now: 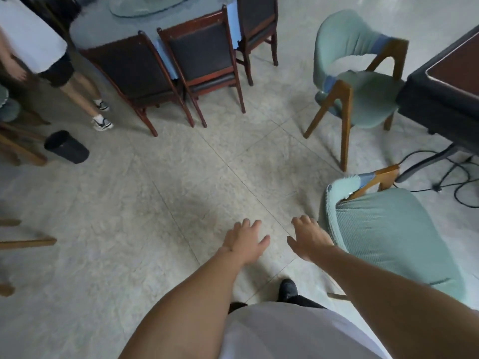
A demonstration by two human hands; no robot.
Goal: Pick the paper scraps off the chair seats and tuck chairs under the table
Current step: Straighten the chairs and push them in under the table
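- Left hand (245, 240): fingers spread and relaxed, holds nothing, above the floor (155, 203).
- Right hand (309, 237): likewise slack and empty, just beside the near teal chair (394, 234).
- Second teal chair (363, 94) stands by the dark tabletop (456, 68); no scrap discernible on either seat.
- Three dark wooden chairs (204, 53) tucked at the round table (103, 32).
- Black bin (66, 146) at left, contents not discernible.
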